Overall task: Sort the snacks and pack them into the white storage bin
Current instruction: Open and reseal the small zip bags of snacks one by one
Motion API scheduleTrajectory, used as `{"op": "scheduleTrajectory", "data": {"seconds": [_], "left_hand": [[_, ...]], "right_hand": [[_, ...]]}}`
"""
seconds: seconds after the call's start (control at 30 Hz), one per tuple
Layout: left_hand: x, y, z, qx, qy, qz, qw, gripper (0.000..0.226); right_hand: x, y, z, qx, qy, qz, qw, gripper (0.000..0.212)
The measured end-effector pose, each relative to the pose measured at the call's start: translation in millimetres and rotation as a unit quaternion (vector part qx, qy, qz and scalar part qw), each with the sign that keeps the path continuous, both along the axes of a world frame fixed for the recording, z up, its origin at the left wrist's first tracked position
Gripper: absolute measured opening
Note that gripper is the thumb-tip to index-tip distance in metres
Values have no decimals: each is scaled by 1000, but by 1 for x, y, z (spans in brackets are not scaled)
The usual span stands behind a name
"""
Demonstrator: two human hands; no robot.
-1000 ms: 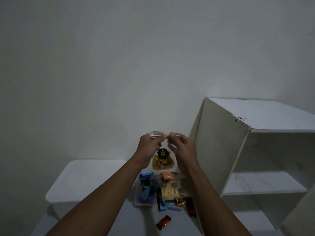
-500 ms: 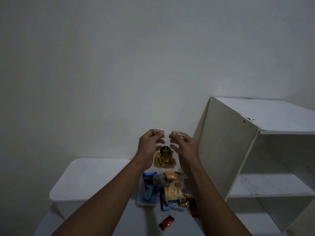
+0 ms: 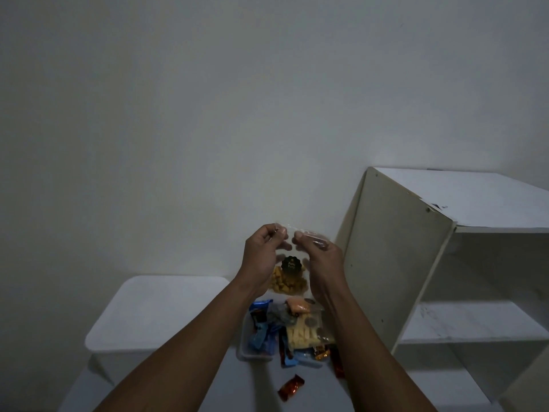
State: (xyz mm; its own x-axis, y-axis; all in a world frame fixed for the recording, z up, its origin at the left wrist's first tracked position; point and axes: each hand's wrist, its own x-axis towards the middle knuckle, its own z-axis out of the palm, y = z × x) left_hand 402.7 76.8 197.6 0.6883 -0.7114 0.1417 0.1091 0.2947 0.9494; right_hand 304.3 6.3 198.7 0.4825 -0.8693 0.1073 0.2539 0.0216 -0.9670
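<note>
Two hands share one clear plastic pouch of golden snack cubes with a dark round label (image 3: 289,276), held up in the air above the snack pile. The left hand (image 3: 261,257) pinches the pouch's top edge at one corner, fingers curled shut on the film; the right hand (image 3: 319,257) pinches the other corner the same way. The pouch hangs between them, its contents settled at the bottom.

Directly beneath sits the small translucent tray heaped with wrapped snacks (image 3: 245,349): blue wrappers on the left, a pale yellow packet in the middle, an orange piece at the back. One shiny orange-brown wrapped candy (image 3: 291,388) lies loose on the surface, apart from the tray. To the left stands the white storage bin with its flat white lid (image 3: 157,310) still on. At right, the open white shelving unit (image 3: 416,263).

By my reading, they're sealing or checking the pouch's mouth. Best to keep both pinches level and press along the whole top edge, so no cubes spill. Then the lid needs lifting before anything goes in.
</note>
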Motion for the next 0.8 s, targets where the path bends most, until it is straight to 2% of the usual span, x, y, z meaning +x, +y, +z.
{"op": "scheduleTrajectory", "data": {"seconds": [0.07,0.23,0.4,0.5,0.6,0.7,0.8], "left_hand": [[-1,0,-1,2,-8,0,1000,10],[-4,3,-6,-10,2,-17,1000,11],[-7,2,-3,-12,20,8,1000,12],[-7,4,-5,-10,25,3,1000,13],[-10,1,-9,-20,16,46,999,15],[-12,-4,-7,-44,17,91,995,21],[-9,-6,-2,-63,32,105,992,24]], "right_hand": [[0,0,0,1,-4,2,1000,17],[0,-3,1,-36,4,14,999,6],[5,-1,-3,-51,5,20,998,17],[5,-4,-4,-49,20,25,998,16],[8,-3,-4,-58,22,11,998,6],[16,1,1,-32,-11,-6,999,11],[19,2,8,-30,-27,-15,999,6]]}}
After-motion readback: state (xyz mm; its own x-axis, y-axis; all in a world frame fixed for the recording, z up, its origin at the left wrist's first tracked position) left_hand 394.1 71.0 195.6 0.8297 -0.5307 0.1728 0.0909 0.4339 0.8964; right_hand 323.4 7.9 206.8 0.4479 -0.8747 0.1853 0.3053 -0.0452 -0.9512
